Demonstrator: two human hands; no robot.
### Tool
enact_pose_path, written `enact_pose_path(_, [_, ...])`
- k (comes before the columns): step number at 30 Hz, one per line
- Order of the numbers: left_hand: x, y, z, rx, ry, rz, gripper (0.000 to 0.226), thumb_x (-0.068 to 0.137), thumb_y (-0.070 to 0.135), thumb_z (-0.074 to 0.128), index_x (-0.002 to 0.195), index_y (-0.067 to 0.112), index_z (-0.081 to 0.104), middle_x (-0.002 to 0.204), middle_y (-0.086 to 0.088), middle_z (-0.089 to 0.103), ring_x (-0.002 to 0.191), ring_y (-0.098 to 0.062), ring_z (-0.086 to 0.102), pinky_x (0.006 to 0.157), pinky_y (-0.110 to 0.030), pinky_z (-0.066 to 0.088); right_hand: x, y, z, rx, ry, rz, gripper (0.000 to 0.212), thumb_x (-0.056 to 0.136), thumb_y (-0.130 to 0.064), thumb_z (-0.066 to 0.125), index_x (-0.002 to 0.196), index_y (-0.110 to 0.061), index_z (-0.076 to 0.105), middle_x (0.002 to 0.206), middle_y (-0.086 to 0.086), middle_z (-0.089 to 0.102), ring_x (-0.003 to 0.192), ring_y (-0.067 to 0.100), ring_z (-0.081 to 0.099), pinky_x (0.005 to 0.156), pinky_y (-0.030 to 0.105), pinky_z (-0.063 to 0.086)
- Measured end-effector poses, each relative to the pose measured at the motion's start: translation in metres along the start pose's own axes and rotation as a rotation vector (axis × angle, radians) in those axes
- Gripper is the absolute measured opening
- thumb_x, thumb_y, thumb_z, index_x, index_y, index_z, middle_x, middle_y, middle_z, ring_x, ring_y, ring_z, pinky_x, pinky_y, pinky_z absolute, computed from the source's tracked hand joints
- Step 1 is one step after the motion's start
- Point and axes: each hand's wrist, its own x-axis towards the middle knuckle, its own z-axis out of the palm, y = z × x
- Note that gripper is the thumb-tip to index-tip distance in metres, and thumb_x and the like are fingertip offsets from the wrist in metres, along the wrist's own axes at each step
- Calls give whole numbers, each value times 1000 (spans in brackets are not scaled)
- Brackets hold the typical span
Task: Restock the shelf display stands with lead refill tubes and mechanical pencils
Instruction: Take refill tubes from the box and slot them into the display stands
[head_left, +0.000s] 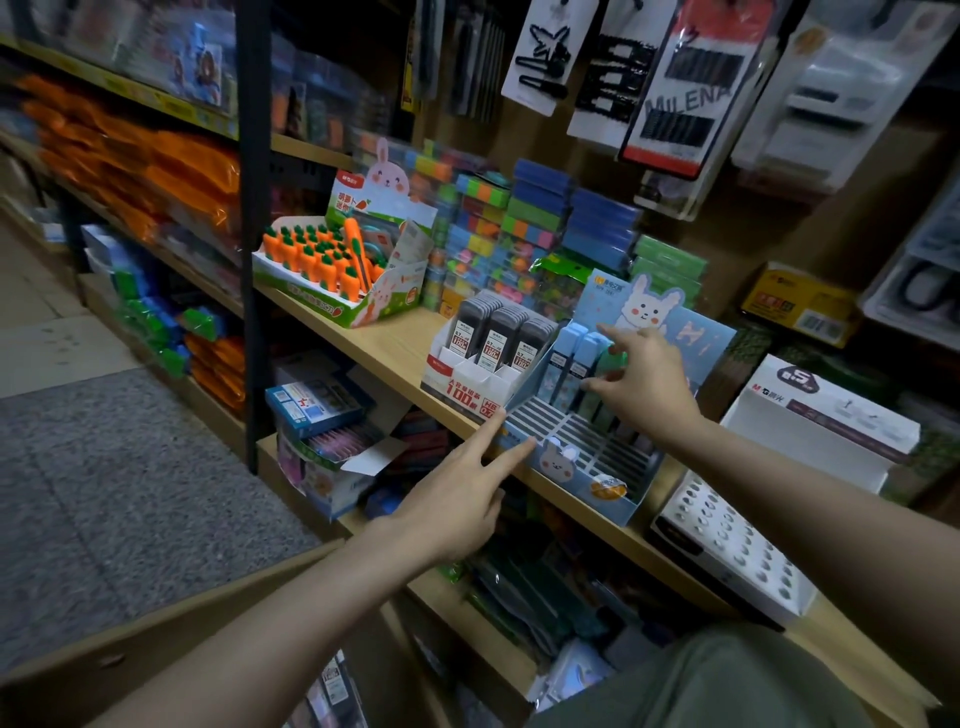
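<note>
Pale-blue cardboard forms the bunny-printed display stand (582, 457) that sits on the wooden shelf (395, 343), its front corner overhanging the shelf edge a little. Its slotted tray is mostly bare; only the back row holds a few upright lead refill tubes (574, 358) with light-blue and green caps.

The right hand (641, 382) reaches into that back row. Its index finger is stretched out toward the stand's backboard, and the thumb and the other fingers are spread loosely around the tube caps; whether they actually pinch a tube cannot be told, since the hand covers the contact.

The left hand (452, 499) is held lower, at the stand's front left corner. Its fingers are straight and apart, with two fingertips touching the cardboard edge there and nothing held in the palm.

Just left of the blue stand, touching it, is a white-and-red stand (467, 379) filled with three rows of dark grey refill cases (498, 327). Farther left on the same shelf is a green-and-white box of carrot-shaped items (317, 260) with a rabbit header card. Stacks of colourful packets (498, 223) line the back of the shelf, and to the right of the blue stand lies a white tray with round holes (727, 540).
</note>
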Motion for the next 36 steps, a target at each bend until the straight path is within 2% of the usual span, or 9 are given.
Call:
enact_pose_path(3, [-15,-7,-2,-154,50,-15,62,98,18,48,149,43,21,160,18,-1,141,-7,25,101,-24,41,-23,-7,-4,177,95,-17,54,86,-15,72,136,-18,53,119,2,57,80,2,61,66,5,46])
enact_pose_path(6, [-41,-20,-2,-322,79,-179,37,96,22,56,132,31,52,139,9,50,125,-2,46,107,-26,39,-62,-24,9,335,40,-150,30,87,-19,71,116,-19,64,101,-7,63,78,-2,61,65,5,46])
enact_pose_path(9, [-85,-36,-1,-476,47,-427,14,92,13,64,105,14,65,103,-5,70,95,-17,66,89,-36,52,-103,-48,36,359,-290,-315,7,86,-23,72,92,-24,71,84,-16,68,77,-2,64,68,9,47])
enact_pose_path(13, [-170,-59,11,-518,23,-785,16,88,5,63,77,17,65,74,-4,67,64,-9,60,68,-25,48,-164,-82,93,287,-792,-466,4,82,-24,76,82,-27,73,73,-18,68,69,-10,61,64,4,43])
enact_pose_path(20, [-283,-75,98,-522,139,-1349,23,90,-5,53,72,9,57,80,-14,61,80,-21,56,71,-18,48,-269,-93,229,246,-1227,-157,14,84,-20,71,97,-13,71,94,0,70,83,9,60,69,18,43])
enact_pose_path(23, [-318,-67,140,-466,126,-1539,10,89,5,59,97,11,59,106,-16,65,97,-27,62,87,-30,51,-297,-88,271,256,-1291,10,10,85,-21,72,89,-18,63,81,-7,60,80,10,54,60,16,39])
enact_pose_path(26, [-340,-56,169,-386,-11,-1637,33,86,9,61,118,5,56,130,-19,52,115,-33,54,100,-35,44,-321,-81,304,182,-1309,110,32,82,-31,76,71,-27,46,74,-9,52,77,11,54,59,19,39])
enact_pose_path(28, [-347,-47,181,-342,-37,-1664,51,84,11,65,132,7,47,143,-18,38,124,-34,46,106,-36,38,-335,-80,317,112,-1326,124,31,80,-38,76,81,-22,50,86,-2,57,85,16,55,61,23,42])
enact_pose_path(36, [-347,-53,195,-273,184,-1730,48,80,2,72,121,12,49,130,-11,46,115,-29,54,100,-41,45,-367,-76,338,139,-1379,43,33,70,-36,84,79,-14,62,87,7,67,70,13,59,59,29,48])
